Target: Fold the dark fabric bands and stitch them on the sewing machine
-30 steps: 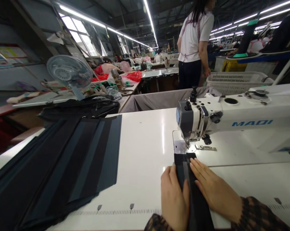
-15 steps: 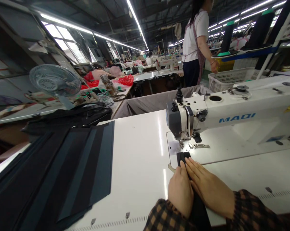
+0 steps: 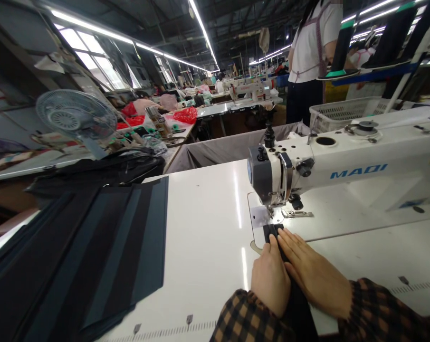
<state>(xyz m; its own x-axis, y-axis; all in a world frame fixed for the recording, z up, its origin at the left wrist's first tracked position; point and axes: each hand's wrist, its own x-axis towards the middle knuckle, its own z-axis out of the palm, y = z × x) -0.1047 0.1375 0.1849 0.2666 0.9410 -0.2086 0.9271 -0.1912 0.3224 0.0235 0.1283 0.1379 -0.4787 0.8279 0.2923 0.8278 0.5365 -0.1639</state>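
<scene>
A worker's hands press a dark fabric strip [image 3: 272,230] flat on the white table [image 3: 207,223] of a sewing machine [image 3: 346,164] on a busy factory floor. A second ago the two hands lay apart with a long run of strip bare between them. Now they have closed up side by side and slid toward the far end, so only a short tip of cloth shows beyond the fingertips. Over the last half second little else shifts. That likely means tighter control of the leading end where it meets the machine.

The left hand [image 3: 270,280] lies palm down on the strip's left edge, fingers straight and together. The right hand [image 3: 316,278] rests flat along the right edge, its fingers [image 3: 293,242] extended and slightly fanned; neither hand pinches the cloth.

The strip runs near to far, from the worker's checked sleeves toward the presser foot [image 3: 271,208], leaning slightly left. Its far end sits just short of the foot; whether it is under it cannot be told.

At left lie stacked dark panels [image 3: 104,247], with a desk fan [image 3: 75,115] beyond. A person in a white top [image 3: 312,47] stands at far right beside a basket [image 3: 343,114].
</scene>
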